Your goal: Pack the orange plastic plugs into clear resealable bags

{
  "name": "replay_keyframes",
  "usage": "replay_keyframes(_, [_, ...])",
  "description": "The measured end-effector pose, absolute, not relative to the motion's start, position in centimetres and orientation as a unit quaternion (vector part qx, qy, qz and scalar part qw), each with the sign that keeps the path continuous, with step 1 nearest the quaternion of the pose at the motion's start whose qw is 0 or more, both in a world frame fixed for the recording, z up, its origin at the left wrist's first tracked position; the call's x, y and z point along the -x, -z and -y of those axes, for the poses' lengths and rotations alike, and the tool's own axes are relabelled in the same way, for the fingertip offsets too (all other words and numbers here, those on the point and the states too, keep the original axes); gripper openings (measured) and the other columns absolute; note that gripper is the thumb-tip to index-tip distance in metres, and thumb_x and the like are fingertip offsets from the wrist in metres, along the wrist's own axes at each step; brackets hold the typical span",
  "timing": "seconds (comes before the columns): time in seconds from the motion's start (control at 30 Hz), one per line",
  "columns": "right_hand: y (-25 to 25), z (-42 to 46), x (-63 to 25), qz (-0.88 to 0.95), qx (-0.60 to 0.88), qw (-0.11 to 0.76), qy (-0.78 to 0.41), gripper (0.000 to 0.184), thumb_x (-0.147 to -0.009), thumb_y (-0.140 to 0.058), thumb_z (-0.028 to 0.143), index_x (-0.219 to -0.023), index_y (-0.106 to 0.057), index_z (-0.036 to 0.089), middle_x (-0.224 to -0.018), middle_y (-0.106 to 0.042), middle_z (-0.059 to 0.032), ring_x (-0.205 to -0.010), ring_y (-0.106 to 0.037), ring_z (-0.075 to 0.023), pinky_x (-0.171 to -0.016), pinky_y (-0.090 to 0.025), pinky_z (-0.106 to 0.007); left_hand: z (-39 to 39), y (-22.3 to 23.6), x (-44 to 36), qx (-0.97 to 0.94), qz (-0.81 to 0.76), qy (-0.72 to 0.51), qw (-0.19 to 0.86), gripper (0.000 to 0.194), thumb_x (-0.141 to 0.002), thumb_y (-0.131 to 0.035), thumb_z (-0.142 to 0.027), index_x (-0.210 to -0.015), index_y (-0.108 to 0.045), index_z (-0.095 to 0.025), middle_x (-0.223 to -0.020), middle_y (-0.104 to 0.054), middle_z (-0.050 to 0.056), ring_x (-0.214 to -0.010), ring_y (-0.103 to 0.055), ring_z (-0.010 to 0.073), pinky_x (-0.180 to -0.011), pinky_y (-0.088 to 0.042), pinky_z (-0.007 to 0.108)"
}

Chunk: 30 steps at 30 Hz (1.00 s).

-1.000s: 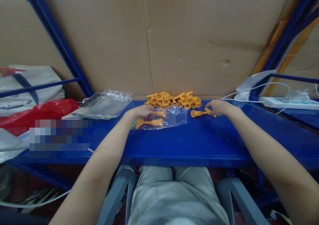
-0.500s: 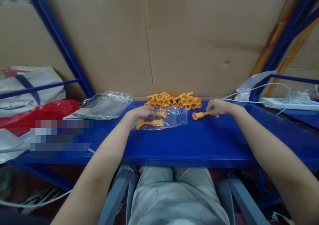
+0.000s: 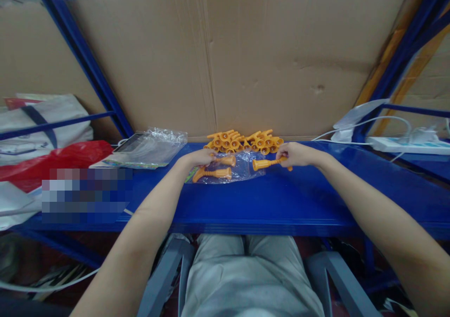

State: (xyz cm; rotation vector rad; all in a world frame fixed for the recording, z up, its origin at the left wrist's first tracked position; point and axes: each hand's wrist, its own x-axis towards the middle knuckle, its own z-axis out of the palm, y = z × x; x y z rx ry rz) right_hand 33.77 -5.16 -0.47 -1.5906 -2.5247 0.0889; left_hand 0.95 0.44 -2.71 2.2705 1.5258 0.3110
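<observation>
On the blue table lies a clear plastic bag (image 3: 242, 173), with an orange plastic piece (image 3: 213, 173), socketed at one end and bent at the other, on or inside it. My left hand (image 3: 200, 157) is closed at the bag's left side, around the end of a second orange plastic piece (image 3: 226, 160). My right hand (image 3: 291, 154) pinches a third orange plastic piece (image 3: 264, 164) by its narrow end, its open socket pointing left over the bag's right edge. Behind the bag, several more such pieces form a pile (image 3: 242, 141).
Flat clear packets (image 3: 154, 148) lie left of the pile, beside a red plastic bag (image 3: 63, 160). A cardboard panel (image 3: 274, 64) closes off the back. To the right are a white power strip (image 3: 415, 145) and cables. Blue rack posts (image 3: 84, 59) stand at the sides.
My right hand has moved left with its orange plastic piece, bringing the socket end over the bag's right edge. My left hand and the pieces beside it have stayed nearly still.
</observation>
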Motion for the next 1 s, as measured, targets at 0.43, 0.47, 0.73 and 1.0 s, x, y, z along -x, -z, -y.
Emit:
replay_keyframes(0.43, [1.6, 5.5, -31.9, 0.849, 0.522, 0.073, 0.031, 0.012, -0.065, -0.059, 0.017, -0.075, -0.067, 0.017, -0.08, -0.069, -0.0033, -0.073, -0.06, -0.0155, -0.063, -0.041, -0.022, 0.1, 3.0, -2.8, -0.794, -0.518, -0.258, 0.188, 0.029, -0.084, -0.044, -0.023, -0.096, -0.069, -0.013, -0.062, -0.061, 0.001, -0.047, -0.049, 0.0101, -0.048, -0.038, 0.021])
replay_keyframes(0.47, [1.6, 5.6, -31.8, 0.844, 0.531, 0.068, 0.032, 0.012, -0.066, -0.059, 0.018, -0.075, -0.067, 0.017, -0.077, -0.069, -0.0025, -0.071, -0.06, -0.0154, -0.062, -0.04, -0.022, -0.1, 3.1, -3.0, -0.797, -0.518, -0.266, 0.162, 0.028, -0.083, -0.045, -0.023, -0.092, -0.069, -0.013, -0.065, -0.063, 0.001, -0.053, -0.053, 0.0112, -0.053, -0.041, 0.022])
replay_keyframes(0.73, [1.4, 7.2, -29.9, 0.794, 0.602, 0.034, 0.078, 0.021, -0.07, -0.06, 0.028, -0.086, -0.068, 0.018, -0.081, -0.07, -0.0074, -0.079, -0.065, -0.0218, -0.058, -0.039, -0.025, -0.6, 4.2, -4.0, -0.831, -0.5, -0.21, 0.126, 0.023, -0.083, -0.048, -0.019, -0.087, -0.07, -0.013, -0.083, -0.071, 0.006, -0.078, -0.063, 0.0169, -0.075, -0.049, 0.028])
replay_keyframes(1.0, [1.8, 8.6, -27.8, 0.781, 0.618, 0.031, 0.088, 0.028, -0.075, -0.056, 0.025, -0.095, -0.069, 0.011, -0.09, -0.071, -0.017, -0.088, -0.067, -0.0281, -0.067, -0.047, -0.03, -0.6, 4.5, -4.4, -0.822, -0.508, -0.204, 0.158, 0.018, -0.081, -0.052, -0.021, -0.07, -0.064, -0.013, -0.068, -0.065, 0.005, -0.069, -0.06, 0.0152, -0.065, -0.047, 0.026])
